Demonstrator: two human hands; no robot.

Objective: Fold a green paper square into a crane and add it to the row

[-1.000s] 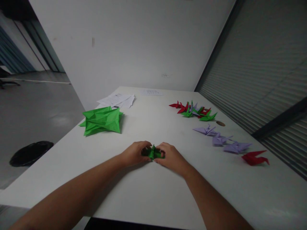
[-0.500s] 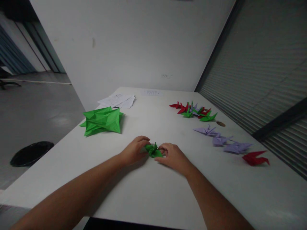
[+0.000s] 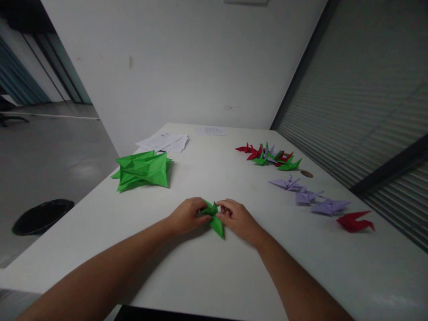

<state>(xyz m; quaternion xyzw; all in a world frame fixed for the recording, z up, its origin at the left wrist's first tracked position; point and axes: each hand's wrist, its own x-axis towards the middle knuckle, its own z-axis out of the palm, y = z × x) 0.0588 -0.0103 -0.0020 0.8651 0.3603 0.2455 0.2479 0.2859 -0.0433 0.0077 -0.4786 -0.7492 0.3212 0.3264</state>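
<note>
A green paper crane (image 3: 216, 225) is between my two hands, low over the white table (image 3: 214, 272). One pointed wing sticks out toward me, and a short peak rises in its middle. My left hand (image 3: 187, 216) grips its left side, thumb in front and fingers behind. On the other side, my right hand (image 3: 239, 219) pinches it near the middle with thumb and forefinger, the other fingers curled. Parts of the crane are hidden behind my fingers.
A stack of folded green paper (image 3: 143, 170) lies to the left, with printed sheets (image 3: 163, 141) behind it. On the right are several purple cranes (image 3: 307, 196), a red crane (image 3: 355, 221) and a mixed cluster of cranes (image 3: 267, 156). A black-lined bin (image 3: 43, 217) stands on the floor.
The green crane has turned, so that a wing now points toward me. My left hand has come down slightly onto it, and my right fingers have closed nearer its middle.
</note>
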